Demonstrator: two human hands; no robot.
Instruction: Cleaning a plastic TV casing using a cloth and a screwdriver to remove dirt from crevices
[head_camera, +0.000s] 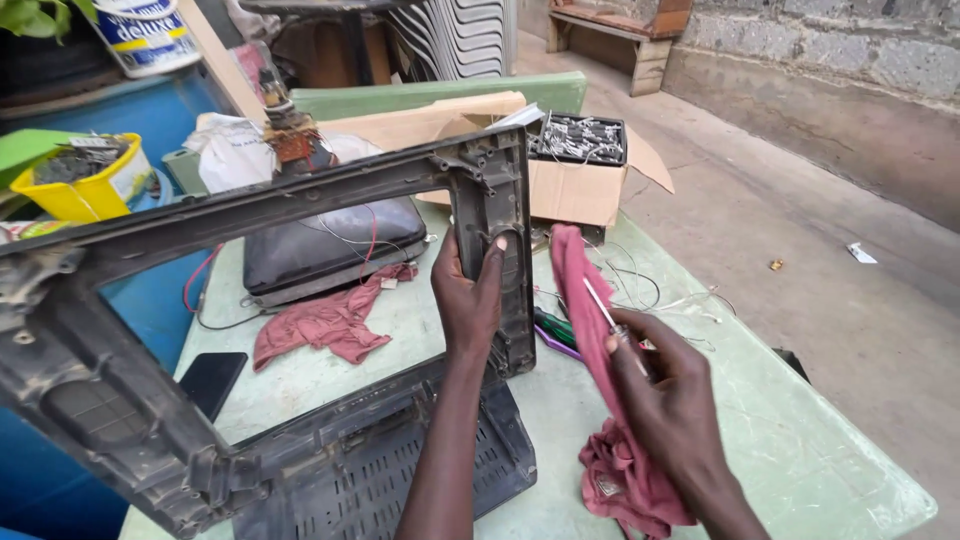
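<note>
A person's left hand (468, 300) grips the right upright of a dusty grey plastic television frame (300, 190), fingers wrapped around the moulded edge and thumb pressed flat on its inner face, holding the frame tilted up off a pale green table (800, 440). The right hand (668, 385) is closed around a thin screwdriver (605, 312) and a dark red rag (585, 320) together, the metal shaft angled up and left toward the frame while the cloth trails down to a bunched heap on the near right of the table. Beneath the frame lies a vented black back cover (400, 470); farther back rests a bare picture tube (330, 250), face down, with a second red cloth (325, 325) just beside it. A black phone (210, 382) lies near the table's left edge, a cardboard box (570, 190) of small parts stands at the far side, and loose wires (640, 290) trail to the right. The frame is steadied by one hand alone, and its near left corner overhangs the table, so a slip of that grip could drop it onto the cover or the phone. With the rag bundled against the screwdriver handle, the tool may twist or slide in the hand, and its tip points close to the left hand's fingers.
</note>
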